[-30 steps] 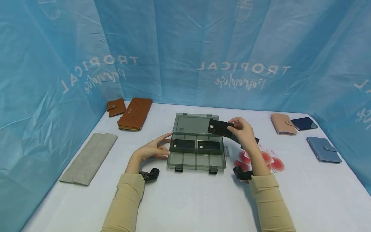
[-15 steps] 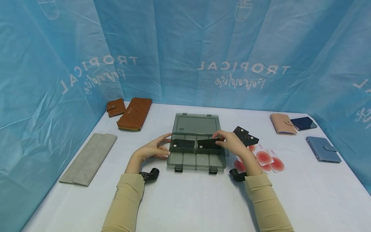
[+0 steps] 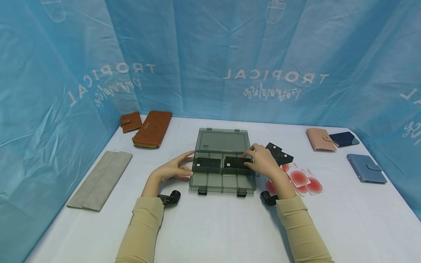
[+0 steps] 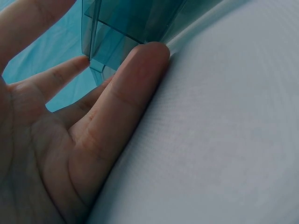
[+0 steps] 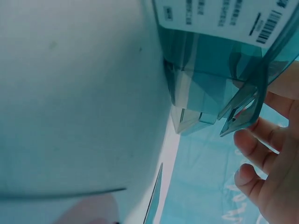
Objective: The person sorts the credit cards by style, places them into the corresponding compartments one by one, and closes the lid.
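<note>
Black card (image 3: 235, 163) is pinched by right hand (image 3: 264, 161), left hand (image 3: 171, 170) spread against green box (image 3: 215, 181).

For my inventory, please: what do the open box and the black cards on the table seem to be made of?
Open box: most likely plastic, tinted, glossy and translucent; in the wrist views, edges show through its walls. Black cards: probably plastic with a dark, seemingly smooth finish, judging by their small chip-like squares; coated paper stays possible.

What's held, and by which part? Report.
Right hand: fingers at the right end of a black card; grip can't be told. Left hand holds nothing, fingers touching the box.
</note>
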A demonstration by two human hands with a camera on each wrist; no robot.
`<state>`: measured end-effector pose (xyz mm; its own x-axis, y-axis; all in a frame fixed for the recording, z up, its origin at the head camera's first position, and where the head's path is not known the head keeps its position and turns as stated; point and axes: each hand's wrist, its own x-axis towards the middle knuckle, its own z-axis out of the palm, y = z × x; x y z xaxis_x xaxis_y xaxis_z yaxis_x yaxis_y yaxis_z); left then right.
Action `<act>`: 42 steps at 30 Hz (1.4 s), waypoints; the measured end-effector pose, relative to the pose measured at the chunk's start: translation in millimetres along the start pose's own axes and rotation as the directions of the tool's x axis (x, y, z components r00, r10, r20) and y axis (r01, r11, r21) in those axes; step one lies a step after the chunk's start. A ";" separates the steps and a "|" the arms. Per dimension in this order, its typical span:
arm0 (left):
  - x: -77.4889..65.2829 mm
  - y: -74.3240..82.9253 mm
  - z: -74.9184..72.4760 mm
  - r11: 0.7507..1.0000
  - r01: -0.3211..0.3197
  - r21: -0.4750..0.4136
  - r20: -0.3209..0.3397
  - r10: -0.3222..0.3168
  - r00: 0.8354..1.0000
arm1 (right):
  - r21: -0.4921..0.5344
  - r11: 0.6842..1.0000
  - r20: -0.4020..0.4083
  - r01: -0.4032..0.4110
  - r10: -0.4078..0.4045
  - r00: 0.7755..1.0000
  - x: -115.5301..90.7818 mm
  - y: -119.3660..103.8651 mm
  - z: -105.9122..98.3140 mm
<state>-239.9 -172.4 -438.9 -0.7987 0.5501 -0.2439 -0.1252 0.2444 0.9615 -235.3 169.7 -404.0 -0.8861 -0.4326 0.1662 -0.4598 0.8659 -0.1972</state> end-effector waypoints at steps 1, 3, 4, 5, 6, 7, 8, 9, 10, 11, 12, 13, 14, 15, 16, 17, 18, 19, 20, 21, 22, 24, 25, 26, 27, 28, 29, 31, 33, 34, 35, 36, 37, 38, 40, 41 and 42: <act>0.1 -0.1 0.0 1.000 0.001 -0.002 0.001 -0.001 1.000 | -0.007 1.000 0.005 -0.008 0.008 1.000 -0.1 0.1 0.3; 0.2 -0.3 0.1 1.000 0.003 -0.003 0.001 -0.003 1.000 | -0.020 1.000 0.013 -0.020 0.020 1.000 -0.5 0.2 0.6; 0.3 -0.3 0.1 1.000 0.003 -0.003 0.001 -0.003 1.000 | -0.025 0.999 0.018 -0.024 0.025 1.000 -0.5 0.2 0.9; 0.4 -0.4 0.2 1.000 0.004 -0.005 0.001 -0.004 1.000 | -0.029 0.999 0.022 -0.026 0.027 0.999 -0.6 0.4 1.1; 0.5 -0.3 0.2 1.000 0.005 -0.006 0.001 -0.005 1.000 | -0.032 0.999 0.026 -0.027 0.027 0.999 -0.6 0.7 1.4; 0.6 -0.3 0.2 1.000 0.006 -0.008 0.001 -0.006 1.000 | -0.035 0.999 0.029 -0.025 0.026 0.999 -0.6 1.3 1.7; 0.9 -0.1 0.2 1.000 0.005 -0.008 0.001 -0.005 1.000 | -0.031 0.999 0.027 -0.024 0.025 0.999 -0.5 1.9 1.6; 1.1 0.1 0.2 1.000 0.004 -0.010 0.002 -0.004 1.000 | -0.020 1.000 0.026 -0.023 0.024 0.999 -0.2 2.8 1.5; 1.4 0.3 0.1 1.000 0.004 -0.011 0.003 -0.004 1.000 | -0.004 1.000 0.021 -0.022 0.022 1.000 -0.1 3.9 1.1; 1.7 0.5 0.0 1.000 0.003 -0.010 0.004 -0.003 1.000 | 0.018 1.000 0.015 -0.022 0.022 1.000 0.0 5.1 0.4; 1.9 0.8 -0.1 1.000 0.002 -0.010 0.004 -0.002 1.000 | 0.042 0.999 0.006 -0.022 0.022 1.000 0.2 6.4 -0.7; 2.1 1.0 -0.3 1.000 0.002 -0.009 0.004 -0.002 1.000 | 0.071 0.997 -0.004 -0.025 0.025 1.000 0.4 8.0 -1.8; 2.4 1.3 -0.6 1.000 0.003 -0.008 0.004 -0.003 1.000 | 0.099 0.995 -0.016 -0.025 0.026 1.000 0.4 9.9 -3.2; 2.5 1.7 -0.8 1.000 0.004 -0.006 0.003 -0.004 1.000 | 0.129 0.991 -0.026 -0.030 0.034 0.999 0.6 12.2 -4.5; 2.5 2.1 -1.0 1.000 0.005 -0.004 0.001 -0.005 1.000 | 0.154 0.987 -0.035 -0.037 0.043 0.998 0.6 14.8 -6.1; 2.5 2.6 -1.2 1.000 0.006 -0.003 0.001 -0.006 1.000 | 0.175 0.983 -0.043 -0.051 0.060 0.997 0.7 17.7 -7.4; 2.4 3.0 -1.4 1.000 0.007 -0.004 0.002 -0.007 1.000 | 0.189 0.980 -0.050 -0.065 0.076 0.996 0.5 21.1 -8.5; 2.3 3.4 -1.6 1.000 0.008 -0.004 0.002 -0.008 1.000 | 0.200 0.976 -0.055 -0.082 0.095 0.994 0.3 25.0 -9.3; 2.2 3.7 -1.7 1.000 0.008 -0.006 0.003 -0.008 1.000 | 0.206 0.973 -0.057 -0.100 0.114 0.992 -0.1 29.2 -10.0; 2.1 4.0 -1.7 1.000 0.007 -0.008 0.004 -0.007 1.000 | 0.214 0.969 -0.052 -0.126 0.140 0.989 -0.5 33.2 -10.7; 2.0 4.2 -1.7 1.000 0.005 -0.010 0.005 -0.005 1.000 | 0.222 0.963 -0.040 -0.153 0.165 0.985 -1.0 37.5 -11.6; 2.0 4.1 -1.6 1.000 0.005 -0.017 0.006 -0.005 1.000 | 0.229 0.951 0.001 -0.210 0.215 0.977 -2.1 46.7 -12.3; 2.1 3.9 -1.5 1.000 0.006 -0.019 0.006 -0.005 1.000 | 0.223 0.943 0.033 -0.246 0.245 0.969 -2.3 51.6 -12.9; 2.2 3.6 -1.3 1.000 0.006 -0.021 0.006 -0.005 1.000 | 0.218 0.932 0.070 -0.290 0.281 0.957 -2.2 56.1 -13.8; 2.2 3.2 -1.3 1.000 0.007 -0.021 0.005 -0.007 1.000 | 0.209 0.919 0.108 -0.334 0.318 0.942 -1.7 60.4 -15.0; 2.3 2.8 -1.1 1.000 0.008 -0.022 0.004 -0.008 1.000 | 0.194 0.906 0.146 -0.377 0.353 0.924 -0.8 64.8 -16.1; 2.4 2.3 -1.0 1.000 0.010 -0.024 0.002 -0.010 1.000 | 0.170 0.893 0.183 -0.416 0.387 0.904 0.3 68.9 -17.5; 2.6 1.6 -0.9 1.000 0.010 -0.024 -0.002 -0.010 1.000 | 0.123 0.864 0.256 -0.489 0.448 0.857 3.5 76.0 -20.8; 2.7 1.0 -1.0 1.000 0.007 -0.025 -0.002 -0.007 1.000 | 0.096 0.837 0.318 -0.539 0.488 0.813 6.6 81.6 -23.9; 2.6 1.0 -0.8 1.000 0.007 -0.027 -0.002 -0.007 1.000 | 0.080 0.827 0.346 -0.557 0.501 0.793 8.2 84.3 -24.6; 2.3 1.0 -0.6 1.000 0.006 -0.028 -0.001 -0.006 1.000 | 0.064 0.818 0.373 -0.571 0.511 0.774 9.5 86.5 -25.0; 1.9 1.0 -0.4 1.000 0.006 -0.030 0.002 -0.006 1.000 | 0.051 0.813 0.395 -0.581 0.518 0.759 10.6 88.2 -25.1; 1.5 1.2 -0.1 1.000 0.005 -0.031 0.004 -0.005 1.000 | 0.044 0.808 0.411 -0.588 0.522 0.748 11.5 89.8 -24.9; 1.1 1.4 0.3 0.999 0.004 -0.032 0.006 -0.004 1.000 | 0.033 0.807 0.419 -0.589 0.524 0.741 12.1 90.9 -24.4; 0.4 1.9 1.2 0.999 0.005 -0.032 0.006 -0.005 1.000 | 0.016 0.806 0.425 -0.592 0.530 0.734 12.9 93.0 -22.7; 0.2 2.1 1.5 0.999 0.006 -0.033 0.007 -0.005 1.000 | 0.014 0.805 0.424 -0.593 0.532 0.733 12.8 93.5 -22.3; 0.1 2.2 1.7 0.999 0.006 -0.033 0.007 -0.006 1.000 | 0.016 0.804 0.419 -0.594 0.534 0.734 12.8 94.1 -22.1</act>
<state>-239.2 -170.4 -437.0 -0.7942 0.5539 -0.2500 -0.1494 0.2208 0.9638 -288.7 251.2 -399.2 -0.9209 0.0397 -0.3878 0.1557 0.9495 -0.2724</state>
